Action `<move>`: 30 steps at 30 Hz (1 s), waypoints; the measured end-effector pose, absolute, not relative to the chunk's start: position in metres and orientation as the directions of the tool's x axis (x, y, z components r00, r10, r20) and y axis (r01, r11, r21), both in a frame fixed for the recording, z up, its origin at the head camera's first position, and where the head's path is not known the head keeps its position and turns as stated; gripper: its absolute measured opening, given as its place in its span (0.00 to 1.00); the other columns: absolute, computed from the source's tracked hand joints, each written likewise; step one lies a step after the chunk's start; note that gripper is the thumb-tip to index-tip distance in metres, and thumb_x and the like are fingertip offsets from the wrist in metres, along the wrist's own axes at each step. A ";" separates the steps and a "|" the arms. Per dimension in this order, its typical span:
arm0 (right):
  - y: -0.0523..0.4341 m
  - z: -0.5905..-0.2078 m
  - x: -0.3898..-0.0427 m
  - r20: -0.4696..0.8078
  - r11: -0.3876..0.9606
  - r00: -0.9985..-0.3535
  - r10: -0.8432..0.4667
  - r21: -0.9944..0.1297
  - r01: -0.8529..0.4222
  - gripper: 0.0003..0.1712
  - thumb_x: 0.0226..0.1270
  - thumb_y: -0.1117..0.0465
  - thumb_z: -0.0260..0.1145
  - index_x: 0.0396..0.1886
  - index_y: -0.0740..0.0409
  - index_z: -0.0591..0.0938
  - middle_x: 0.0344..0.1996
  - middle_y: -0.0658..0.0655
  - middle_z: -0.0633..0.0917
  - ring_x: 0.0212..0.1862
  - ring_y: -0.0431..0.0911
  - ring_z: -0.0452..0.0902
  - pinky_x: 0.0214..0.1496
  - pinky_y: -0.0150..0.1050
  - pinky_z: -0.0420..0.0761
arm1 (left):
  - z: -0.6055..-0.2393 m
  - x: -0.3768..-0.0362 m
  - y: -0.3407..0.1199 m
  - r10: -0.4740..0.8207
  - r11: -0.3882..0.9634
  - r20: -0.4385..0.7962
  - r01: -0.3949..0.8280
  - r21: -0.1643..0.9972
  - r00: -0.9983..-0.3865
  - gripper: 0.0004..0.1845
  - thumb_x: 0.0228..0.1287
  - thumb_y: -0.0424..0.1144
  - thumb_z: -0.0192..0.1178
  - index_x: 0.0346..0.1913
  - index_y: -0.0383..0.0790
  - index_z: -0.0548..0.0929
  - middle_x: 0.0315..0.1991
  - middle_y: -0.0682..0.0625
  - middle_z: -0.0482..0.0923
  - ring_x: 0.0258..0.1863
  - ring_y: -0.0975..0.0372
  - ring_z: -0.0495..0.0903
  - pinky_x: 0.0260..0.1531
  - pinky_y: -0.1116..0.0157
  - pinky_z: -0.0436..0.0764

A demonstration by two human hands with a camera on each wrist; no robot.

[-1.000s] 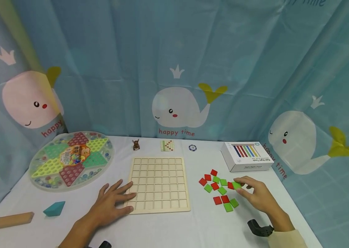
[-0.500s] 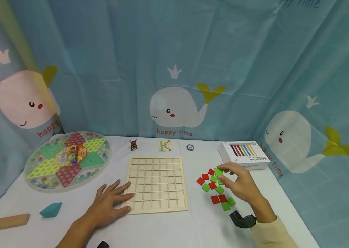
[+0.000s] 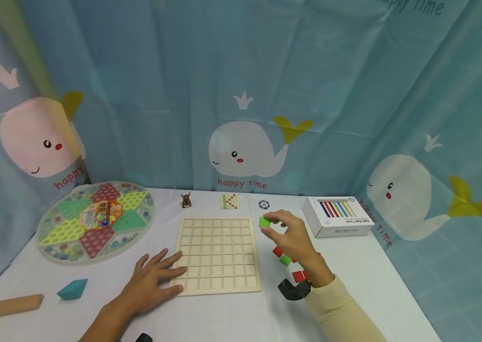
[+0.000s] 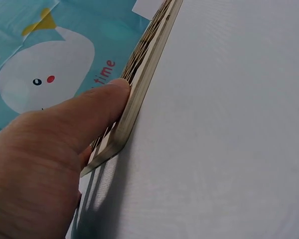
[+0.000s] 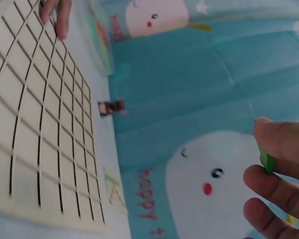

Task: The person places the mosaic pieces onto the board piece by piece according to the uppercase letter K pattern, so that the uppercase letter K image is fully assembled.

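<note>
A pale wooden grid board (image 3: 217, 256) lies in the middle of the white table. My left hand (image 3: 153, 275) rests with spread fingers on its left edge; in the left wrist view the thumb (image 4: 102, 107) touches the board's rim. My right hand (image 3: 290, 237) pinches a green square tile (image 3: 264, 222) between thumb and fingers, above the table by the board's upper right corner. The same green tile (image 5: 267, 160) shows edge-on in the right wrist view. Several red and green tiles (image 3: 298, 276) lie under the right hand and forearm, partly hidden by them.
At the back stand a small brown animal figurine (image 3: 186, 200), a patterned card (image 3: 229, 201) and a round chip (image 3: 264, 204). A white box (image 3: 339, 218) is at right. On the left lie a round marble board (image 3: 95, 221), a teal block (image 3: 72, 289) and a wooden block (image 3: 15, 306).
My right hand has carried the green tile from the tile pile leftward and away from me, toward the board's upper right corner. The left hand has stayed on the board.
</note>
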State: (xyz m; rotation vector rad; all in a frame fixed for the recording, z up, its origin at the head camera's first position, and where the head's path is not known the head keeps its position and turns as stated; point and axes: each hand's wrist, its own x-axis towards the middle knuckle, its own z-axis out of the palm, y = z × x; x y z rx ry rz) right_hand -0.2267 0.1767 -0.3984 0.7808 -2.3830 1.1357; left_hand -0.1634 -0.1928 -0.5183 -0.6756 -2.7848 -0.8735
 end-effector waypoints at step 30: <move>0.043 -0.478 -0.307 0.242 0.533 -0.915 -0.322 -0.753 -0.386 0.15 0.63 0.57 0.70 0.50 0.52 0.85 0.38 0.46 0.81 0.42 0.44 0.73 0.43 0.38 0.75 | -0.519 -0.164 -0.193 0.378 0.740 0.271 0.465 0.485 -0.885 0.26 0.55 0.62 0.65 0.54 0.55 0.85 0.67 0.54 0.68 0.69 0.45 0.58 0.61 0.36 0.42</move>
